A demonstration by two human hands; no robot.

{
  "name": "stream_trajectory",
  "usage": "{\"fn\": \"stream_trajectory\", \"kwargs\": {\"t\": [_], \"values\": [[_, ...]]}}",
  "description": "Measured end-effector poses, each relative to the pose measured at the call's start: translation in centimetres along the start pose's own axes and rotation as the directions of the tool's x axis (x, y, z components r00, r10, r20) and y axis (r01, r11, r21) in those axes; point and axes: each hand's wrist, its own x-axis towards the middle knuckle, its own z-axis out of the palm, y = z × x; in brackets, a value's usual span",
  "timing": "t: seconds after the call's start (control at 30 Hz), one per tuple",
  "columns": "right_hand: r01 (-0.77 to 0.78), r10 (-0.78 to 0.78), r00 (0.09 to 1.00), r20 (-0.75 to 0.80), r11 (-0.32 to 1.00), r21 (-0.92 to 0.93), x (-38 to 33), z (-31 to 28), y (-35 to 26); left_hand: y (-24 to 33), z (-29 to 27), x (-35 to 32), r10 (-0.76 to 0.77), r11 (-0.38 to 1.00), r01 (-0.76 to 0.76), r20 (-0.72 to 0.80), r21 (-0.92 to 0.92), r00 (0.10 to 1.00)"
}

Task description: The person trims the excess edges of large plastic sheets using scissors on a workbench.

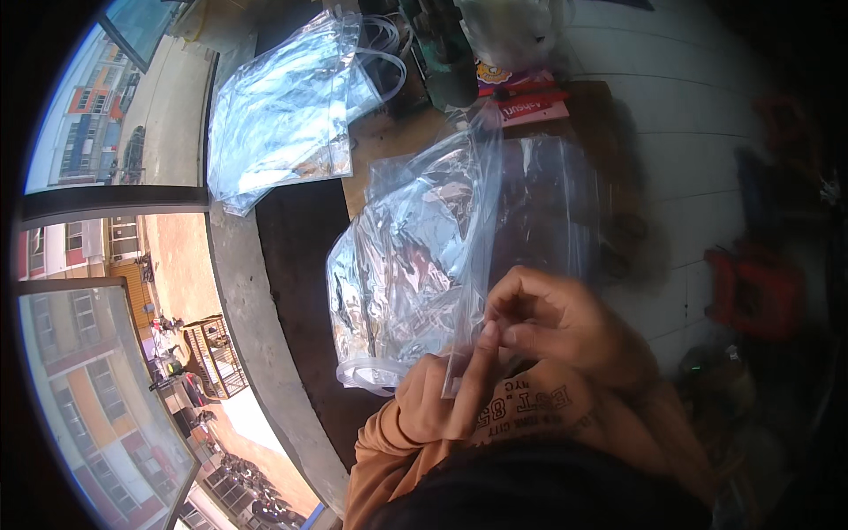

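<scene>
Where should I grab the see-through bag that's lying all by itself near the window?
Probably by its looped clear handles, coming from the right, away from the window. They curl free beyond the flat bag, so fingers can hook through them, while the slick, wrinkly body gives little to pinch.

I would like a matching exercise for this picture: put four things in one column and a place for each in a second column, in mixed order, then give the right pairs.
Things:
1. clear plastic bag
2. stack of clear bags
3. red package
4. left hand

Places:
A. upper left, on the ledge by the window
B. pinched at its lower edge by both hands, in the middle
C. top centre, behind the held bag
D. below and left of the right hand, by the orange sleeve

Pairs: 1-B, 2-A, 3-C, 4-D
</scene>
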Motion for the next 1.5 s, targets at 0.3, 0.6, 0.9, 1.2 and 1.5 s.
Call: {"fn": "stream_trajectory", "kwargs": {"t": [0.3, 0.6, 0.9, 1.2, 1.5], "values": [[-0.006, -0.02, 0.976, -0.217, 0.993, -0.117, -3.2, -1.3, -0.2, 0.0, 5.3, 0.5, -0.04, 0.977, -0.004, -0.202, -0.213, 0.979], [0.063, -0.232, 0.913, -0.335, 0.892, -0.447, -2.7, -1.5, 1.1, -0.8, 7.1, -0.6, 0.004, 0.921, -0.055, -0.132, -0.387, 0.991], [-0.556, -0.497, 0.753, -0.43, -0.132, -0.821, -5.0, -9.9, 5.6, -1.1, 7.1, 0.4, -0.106, 0.961, 0.026, -0.282, -0.274, 0.954], [-0.492, -0.436, 0.801, -0.41, -0.088, -0.866, -5.6, -12.0, 7.5, -1.0, 7.8, 0.2, -0.059, 0.965, -0.005, -0.235, -0.263, 0.97], [-0.47, -0.359, 0.8, -0.481, 0.123, -0.874, -6.9, -13.7, 7.0, -1.3, 8.1, 0.0, -0.005, 0.92, -0.067, -0.183, -0.387, 0.983]]}}
